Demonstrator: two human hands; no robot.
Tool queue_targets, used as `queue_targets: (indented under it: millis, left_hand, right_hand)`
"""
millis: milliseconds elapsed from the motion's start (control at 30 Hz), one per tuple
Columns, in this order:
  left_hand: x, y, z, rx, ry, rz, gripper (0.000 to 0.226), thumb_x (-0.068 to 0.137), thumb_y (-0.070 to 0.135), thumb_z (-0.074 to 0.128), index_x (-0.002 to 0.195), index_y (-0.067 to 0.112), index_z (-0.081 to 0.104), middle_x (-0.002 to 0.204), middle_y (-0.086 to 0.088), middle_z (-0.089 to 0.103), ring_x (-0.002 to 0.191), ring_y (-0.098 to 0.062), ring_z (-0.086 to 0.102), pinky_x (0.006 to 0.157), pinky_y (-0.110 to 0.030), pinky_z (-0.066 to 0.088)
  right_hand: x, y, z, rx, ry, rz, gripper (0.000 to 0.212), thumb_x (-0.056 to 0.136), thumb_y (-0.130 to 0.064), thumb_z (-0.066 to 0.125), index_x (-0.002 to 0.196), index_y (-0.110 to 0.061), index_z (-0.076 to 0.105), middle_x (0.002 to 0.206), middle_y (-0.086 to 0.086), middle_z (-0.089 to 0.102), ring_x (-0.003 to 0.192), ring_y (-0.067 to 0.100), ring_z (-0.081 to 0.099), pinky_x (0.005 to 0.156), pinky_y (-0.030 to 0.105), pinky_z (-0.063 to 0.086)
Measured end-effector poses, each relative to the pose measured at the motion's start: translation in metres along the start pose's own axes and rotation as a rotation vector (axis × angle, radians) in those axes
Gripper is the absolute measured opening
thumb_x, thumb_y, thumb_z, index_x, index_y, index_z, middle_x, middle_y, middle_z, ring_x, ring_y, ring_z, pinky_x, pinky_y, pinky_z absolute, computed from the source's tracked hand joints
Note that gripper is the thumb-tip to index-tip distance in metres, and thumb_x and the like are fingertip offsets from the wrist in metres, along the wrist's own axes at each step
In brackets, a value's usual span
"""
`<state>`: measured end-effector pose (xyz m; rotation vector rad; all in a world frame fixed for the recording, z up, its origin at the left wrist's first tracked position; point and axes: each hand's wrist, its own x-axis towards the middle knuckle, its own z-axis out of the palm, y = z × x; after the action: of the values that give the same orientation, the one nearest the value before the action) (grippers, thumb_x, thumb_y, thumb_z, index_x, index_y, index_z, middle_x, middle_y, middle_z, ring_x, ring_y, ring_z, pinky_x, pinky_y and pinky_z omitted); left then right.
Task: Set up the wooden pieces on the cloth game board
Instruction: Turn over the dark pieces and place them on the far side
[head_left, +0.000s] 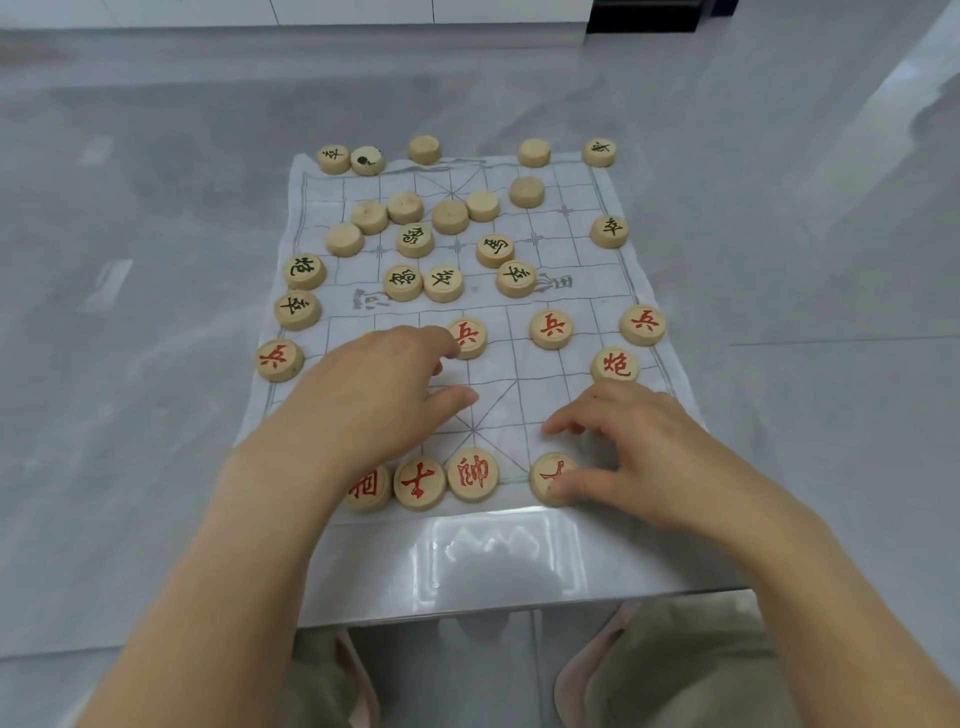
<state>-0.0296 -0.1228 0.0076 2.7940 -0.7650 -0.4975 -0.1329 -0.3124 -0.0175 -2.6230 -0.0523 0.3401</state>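
Note:
The white cloth game board (545, 400) lies on a small white table. Red-marked wooden pieces stand on its near half: a row at the front edge (471, 474) and soldiers further up (550, 328). Black-marked and face-down pieces (450, 216) are scattered over the far half. My left hand (374, 384) hovers over the left centre, its index fingertip touching a red soldier piece (470, 338). My right hand (639, 447) is spread on the cloth at the right, with its thumb resting on a red front-row piece (549, 480). Neither hand grips a piece.
Several pieces sit off the cloth's far edge (534, 152) and along its left edge (279, 359). The table's glossy front edge (467, 571) is bare. Grey tiled floor surrounds the table, and my knees show below it.

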Motion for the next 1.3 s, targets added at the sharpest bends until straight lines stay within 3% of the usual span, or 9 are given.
queue_targets:
  millis: [100,233,500,700,800,867,1167,1300]
  left_hand:
    - [-0.001,0.0,0.0,-0.001,0.006,-0.002,0.044,0.087,0.049,0.051,0.126,0.03,0.048,0.118,0.01,0.06,0.108,-0.013,0.056,0.088,-0.038,0.049]
    - [-0.001,0.0,0.001,-0.007,0.012,0.005,0.045,0.086,0.05,0.051,0.126,0.03,0.048,0.117,0.009,0.06,0.107,-0.014,0.056,0.088,-0.038,0.049]
    - [-0.001,0.0,0.002,-0.011,0.022,0.012,0.044,0.086,0.052,0.051,0.125,0.032,0.048,0.117,0.01,0.06,0.106,-0.013,0.056,0.087,-0.038,0.05]
    - [-0.001,0.001,0.003,-0.004,0.011,0.014,0.044,0.086,0.051,0.05,0.125,0.031,0.048,0.117,0.011,0.059,0.106,-0.013,0.056,0.085,-0.035,0.049]
    - [-0.001,0.001,0.005,0.002,0.01,0.026,0.044,0.086,0.051,0.05,0.126,0.031,0.047,0.117,0.011,0.059,0.105,-0.012,0.056,0.083,-0.033,0.049]
    - [-0.001,0.002,0.005,0.016,0.003,0.035,0.045,0.087,0.051,0.05,0.126,0.031,0.047,0.118,0.011,0.059,0.105,-0.011,0.056,0.082,-0.032,0.048]
    - [-0.001,0.009,0.01,0.026,-0.017,0.044,0.046,0.086,0.05,0.051,0.128,0.031,0.046,0.12,0.011,0.058,0.106,-0.01,0.055,0.084,-0.031,0.048]
    - [-0.001,0.004,0.012,-0.001,-0.017,0.035,0.045,0.086,0.052,0.051,0.126,0.033,0.046,0.119,0.013,0.057,0.105,-0.008,0.054,0.085,-0.028,0.048]
  right_hand:
    - [-0.002,-0.004,0.002,-0.052,-0.035,0.007,0.049,0.069,-0.056,0.069,0.111,-0.04,0.051,0.105,-0.017,0.045,0.096,0.002,0.038,0.088,0.022,0.03]
    - [0.001,-0.006,0.009,-0.109,0.016,-0.029,0.035,0.074,-0.05,0.063,0.103,-0.036,0.052,0.101,-0.016,0.047,0.096,0.006,0.041,0.086,0.023,0.029]
    - [0.007,-0.01,0.015,-0.094,0.031,-0.06,0.036,0.078,-0.048,0.059,0.111,-0.038,0.049,0.105,-0.016,0.045,0.101,0.006,0.038,0.093,0.024,0.026]
    - [0.002,0.002,0.001,0.002,-0.003,0.013,0.062,0.068,-0.055,0.069,0.123,-0.042,0.044,0.108,-0.021,0.043,0.101,0.001,0.039,0.096,0.023,0.031]
    - [-0.005,0.026,-0.024,0.161,0.257,0.167,0.044,0.068,-0.043,0.074,0.108,-0.04,0.056,0.093,-0.018,0.051,0.086,-0.001,0.048,0.076,0.004,0.034]
    - [-0.009,0.043,-0.035,0.183,0.417,0.268,0.029,0.075,-0.037,0.071,0.102,-0.036,0.059,0.087,-0.013,0.055,0.082,0.003,0.051,0.066,0.005,0.035]
    - [-0.01,0.055,-0.032,0.061,0.424,0.305,0.015,0.083,-0.034,0.063,0.098,-0.031,0.062,0.084,-0.011,0.054,0.075,0.004,0.05,0.062,0.016,0.033]
    - [0.004,0.047,-0.044,0.116,0.469,0.26,0.006,0.082,-0.037,0.064,0.088,-0.035,0.06,0.082,-0.012,0.056,0.077,0.004,0.052,0.062,0.009,0.034]
